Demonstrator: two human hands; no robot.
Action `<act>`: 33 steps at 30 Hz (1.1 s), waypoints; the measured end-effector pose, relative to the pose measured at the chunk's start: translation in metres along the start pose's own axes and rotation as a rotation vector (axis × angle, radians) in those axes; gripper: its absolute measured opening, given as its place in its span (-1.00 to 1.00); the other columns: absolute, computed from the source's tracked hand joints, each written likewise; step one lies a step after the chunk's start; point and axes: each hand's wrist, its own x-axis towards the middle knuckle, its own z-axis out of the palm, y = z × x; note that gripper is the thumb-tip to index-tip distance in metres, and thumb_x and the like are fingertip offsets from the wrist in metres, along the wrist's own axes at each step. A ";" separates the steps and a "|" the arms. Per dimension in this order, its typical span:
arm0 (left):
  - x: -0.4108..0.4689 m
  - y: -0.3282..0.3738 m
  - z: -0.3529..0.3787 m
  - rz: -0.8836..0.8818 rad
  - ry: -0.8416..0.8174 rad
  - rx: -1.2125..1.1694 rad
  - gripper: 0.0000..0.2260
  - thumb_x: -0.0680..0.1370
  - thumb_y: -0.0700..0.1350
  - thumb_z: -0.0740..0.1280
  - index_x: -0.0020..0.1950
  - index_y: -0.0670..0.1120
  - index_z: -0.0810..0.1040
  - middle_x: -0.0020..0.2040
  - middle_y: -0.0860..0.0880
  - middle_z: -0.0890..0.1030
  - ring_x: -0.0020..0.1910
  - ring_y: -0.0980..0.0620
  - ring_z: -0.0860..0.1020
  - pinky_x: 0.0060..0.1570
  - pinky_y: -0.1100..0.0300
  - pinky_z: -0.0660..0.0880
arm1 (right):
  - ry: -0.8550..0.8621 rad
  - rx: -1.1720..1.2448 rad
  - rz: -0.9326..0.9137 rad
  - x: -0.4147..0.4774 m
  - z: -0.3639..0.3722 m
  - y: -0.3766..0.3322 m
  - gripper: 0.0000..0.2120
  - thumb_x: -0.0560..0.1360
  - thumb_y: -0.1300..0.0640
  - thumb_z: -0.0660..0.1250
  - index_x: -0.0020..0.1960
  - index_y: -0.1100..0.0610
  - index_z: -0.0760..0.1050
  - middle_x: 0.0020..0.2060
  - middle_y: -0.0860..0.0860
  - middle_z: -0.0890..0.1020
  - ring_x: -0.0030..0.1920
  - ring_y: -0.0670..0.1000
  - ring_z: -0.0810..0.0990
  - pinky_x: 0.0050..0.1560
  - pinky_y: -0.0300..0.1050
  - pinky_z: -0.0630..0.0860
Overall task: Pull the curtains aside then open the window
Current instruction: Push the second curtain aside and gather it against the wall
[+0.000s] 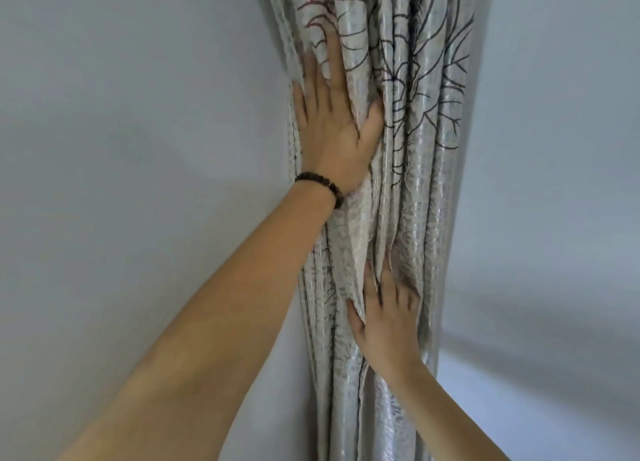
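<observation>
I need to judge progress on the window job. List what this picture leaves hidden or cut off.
- Window: not in the head view; only wall flanks the bunched curtain.
- Curtain top and hem: cut off by the upper and lower edges.
- Left hand palm and right hand fingertips: hidden against or within the folds.
- Bracelet: partly hidden behind the wrist.

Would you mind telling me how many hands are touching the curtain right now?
2. The left hand, with a beaded bracelet on its wrist, presses flat high on the bunched curtain. The right hand is lower, fingers tucked into a fold.
</observation>
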 end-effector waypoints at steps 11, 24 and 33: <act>-0.028 -0.031 0.008 0.028 -0.174 0.126 -0.42 0.68 0.10 0.01 0.61 -0.09 -0.09 0.64 -0.12 -0.06 0.62 -0.06 -0.05 0.55 -0.05 0.00 | -0.116 0.044 0.156 -0.052 -0.002 -0.002 -0.24 0.53 0.01 0.34 0.61 -0.01 0.03 0.61 0.26 -0.01 0.58 0.41 0.00 0.49 0.44 0.17; -0.135 -0.008 -0.068 -0.090 -0.175 -0.200 -0.40 0.69 0.06 0.13 0.61 -0.07 -0.09 0.63 -0.15 0.05 0.61 -0.02 0.05 0.57 -0.03 0.09 | -0.561 0.239 0.184 -0.100 -0.057 0.013 -0.50 0.67 -0.13 0.06 0.58 -0.05 0.11 0.62 -0.03 0.07 0.64 0.08 -0.03 0.55 0.14 0.26; -0.325 0.037 -0.182 -0.390 -0.220 -0.246 -0.41 0.64 0.02 0.18 0.60 0.11 -0.04 0.58 0.28 0.07 0.38 0.16 0.39 0.40 0.29 0.31 | -0.692 0.750 0.363 -0.189 -0.115 -0.008 -0.48 0.57 -0.26 0.20 0.49 -0.36 0.14 0.59 -0.20 0.13 0.59 -0.17 0.08 0.54 -0.03 0.19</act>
